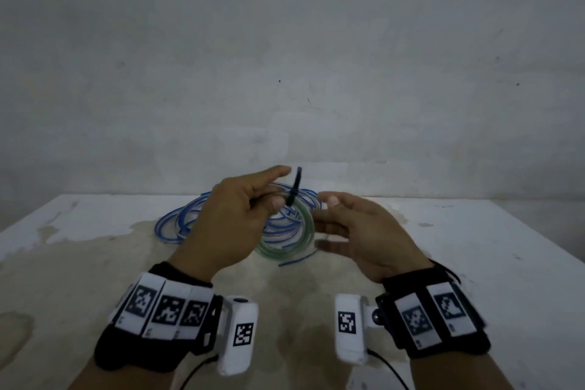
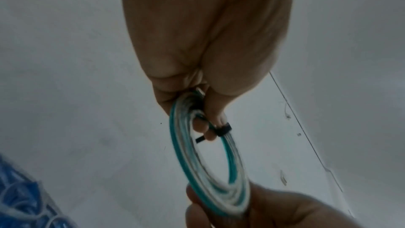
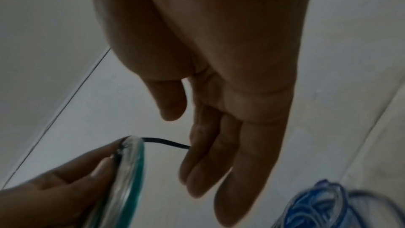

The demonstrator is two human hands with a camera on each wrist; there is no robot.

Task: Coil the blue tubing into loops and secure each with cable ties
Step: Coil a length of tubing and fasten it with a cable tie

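Note:
A small coil of clear green-blue tubing [image 1: 308, 236] is held up above the table. My left hand [image 1: 278, 199] pinches its top between thumb and fingers. A black cable tie [image 1: 297, 182] is wrapped round the coil there, and its tail sticks upward. The left wrist view shows the tie [image 2: 223, 129] looped round the coil [image 2: 186, 166] just below my left hand [image 2: 201, 124]. My right hand [image 1: 326, 218] is beside the coil's right edge with straight, relaxed fingers. In the right wrist view the tie's tail [image 3: 166, 142] reaches the fingers of my right hand [image 3: 188, 145].
A loose tangle of blue tubing [image 1: 177, 218] lies on the stained white table [image 1: 95, 263] behind my hands, near the wall [image 1: 285, 73]. A short blue tube end [image 1: 297, 258] lies under the coil. The tangle also shows in the wrist views [image 2: 22, 197] [image 3: 324, 204].

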